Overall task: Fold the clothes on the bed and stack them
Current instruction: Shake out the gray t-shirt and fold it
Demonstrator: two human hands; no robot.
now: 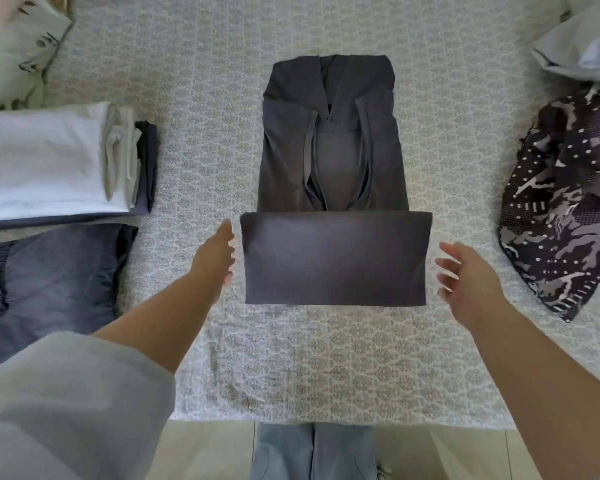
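A dark grey shirt (333,168) lies flat in the middle of the bed, its sleeves folded inward and its bottom third turned up into a smooth band (335,258). My left hand (215,258) hovers just beside the band's left edge with fingers relaxed. My right hand (465,278) is a little off the band's right edge, fingers spread, holding nothing. A stack of folded clothes (59,161), white on top with a dark piece beneath, sits at the left. An unfolded black-and-white patterned garment (565,202) lies crumpled at the right.
The patterned grey bedspread (291,358) covers the bed, whose near edge runs along the bottom. A dark blue pillow (56,285) lies at the left below the stack. A light blue pillow (582,46) is at the top right, a pale printed cloth (18,57) top left.
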